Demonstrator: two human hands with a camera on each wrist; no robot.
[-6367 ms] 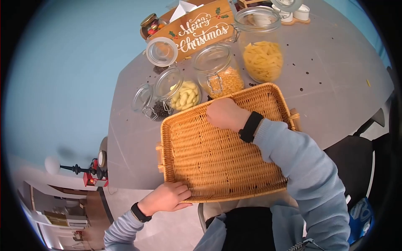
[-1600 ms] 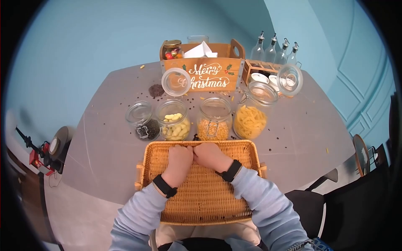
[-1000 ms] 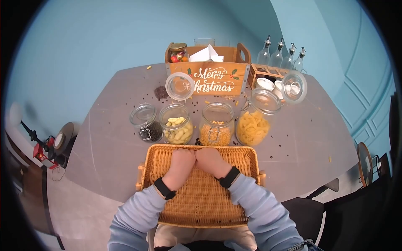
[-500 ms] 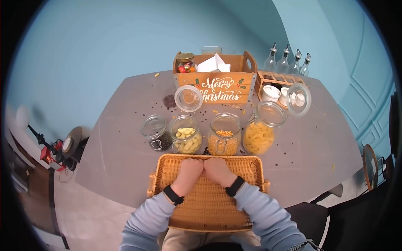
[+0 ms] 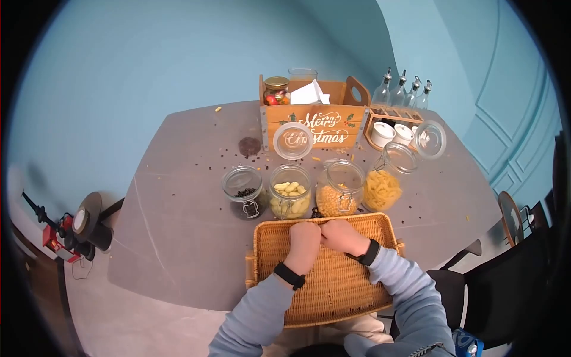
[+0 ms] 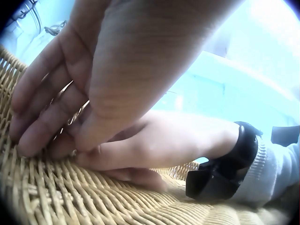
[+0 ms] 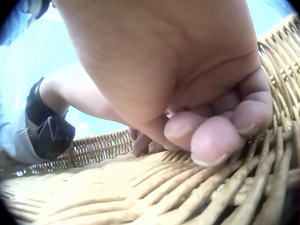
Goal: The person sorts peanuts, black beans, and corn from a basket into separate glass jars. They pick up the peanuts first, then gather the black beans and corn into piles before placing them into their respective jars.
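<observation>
In the head view, a wicker basket lies at the table's near edge, over the person's lap. Both hands are inside it near its far rim, side by side and touching. The left hand reaches down with bent, loosely spread fingers; the left wrist view shows its fingertips on the weave. Against it, the right hand has its fingers curled in, tips on the wicker in the right wrist view. No object shows in either hand, though the spot between the fingertips is partly hidden.
Beyond the basket stand open-lidded jars of dark beans, peanuts, corn and pasta. Behind are a Merry Christmas crate and a rack with bottles. Dark beans lie scattered on the table.
Since the earliest frame, the left hand has gone from the basket's near left corner to its far side, beside the right hand. Lately the hands have barely moved; the head view has shifted.
</observation>
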